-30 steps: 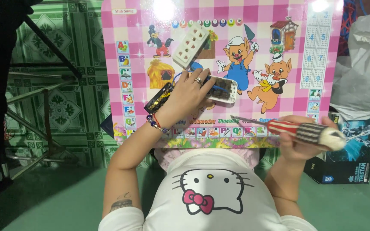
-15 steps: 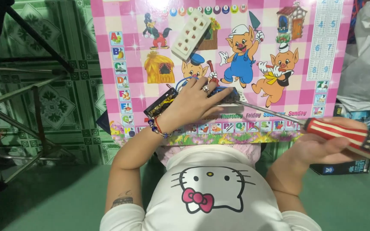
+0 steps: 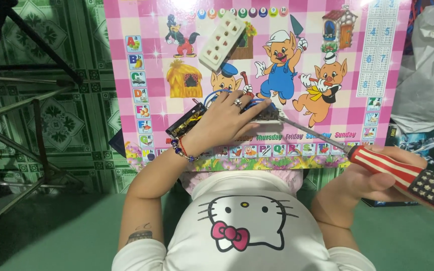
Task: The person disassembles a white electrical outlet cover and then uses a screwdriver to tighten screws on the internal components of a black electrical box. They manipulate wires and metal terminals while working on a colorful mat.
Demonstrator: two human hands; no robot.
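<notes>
My left hand (image 3: 225,119) lies flat over a small black electronic part with blue wires (image 3: 187,122) on a pink cartoon-printed table (image 3: 357,45), pressing it down. My right hand (image 3: 377,175) grips the red-and-white striped handle of a long screwdriver (image 3: 403,170). Its metal shaft runs up-left, and the tip meets the part's right end (image 3: 269,114) beside my left fingers. A white power strip (image 3: 222,40) lies tilted farther up the table, apart from both hands.
Green patterned floor tiles and a metal frame (image 3: 26,115) are at the left. A dark printed box (image 3: 418,145) and a white plastic bag (image 3: 430,75) sit at the right, beside the table.
My right hand has drawn back to the right with the screwdriver, and its tip has come to the part under my left hand. My left hand stays on the part.
</notes>
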